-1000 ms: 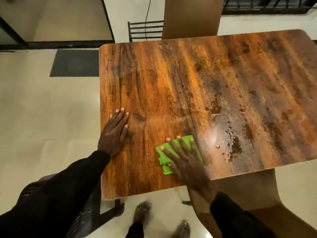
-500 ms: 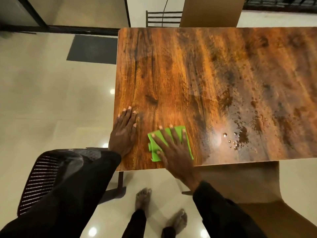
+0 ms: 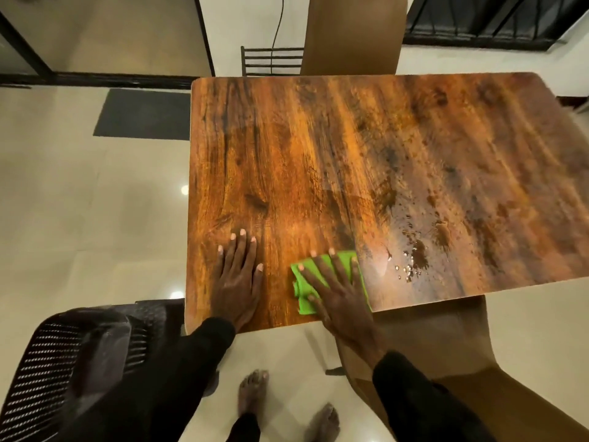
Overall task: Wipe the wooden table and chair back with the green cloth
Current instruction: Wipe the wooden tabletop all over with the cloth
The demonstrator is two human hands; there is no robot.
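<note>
Two bare feet (image 3: pixel 251 393) stand on the floor. At the near edge of the surface (image 3: pixel 318 154) the right hand (image 3: pixel 341 298) presses the one green cloth (image 3: pixel 343 264) down, fingers straight and apart. The cloth has slid right, nearer to the water drops (image 3: pixel 414 266). The left hand (image 3: pixel 237 282) lies flat beside it, fingers apart.

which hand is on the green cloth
The right hand, fingers spread flat over the green cloth; the left hand rests on bare table beside it.
</note>
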